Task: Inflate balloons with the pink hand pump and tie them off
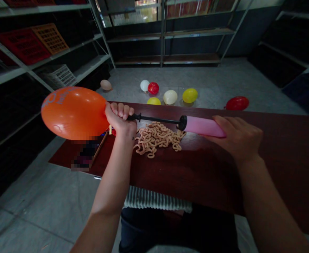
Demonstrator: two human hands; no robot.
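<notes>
My left hand (120, 117) is closed around the neck of an inflated orange balloon (74, 113) and the black nozzle end of a hand air pump (170, 122). The balloon sticks out to the left, past the table edge. My right hand (233, 137) grips the pump's pink handle (203, 126), and the black rod runs from there to my left fist. Below the pump, a tangled heap of pale peach cord (157, 139) lies on the dark red wooden table (186, 168), between my hands and touching neither.
A blurred patch (86, 154) hides items at the table's left end, beside small coloured objects. Several inflated balloons (170, 97) lie on the grey floor beyond the table. Metal shelves with crates (50, 38) line the left side, and more shelves stand behind.
</notes>
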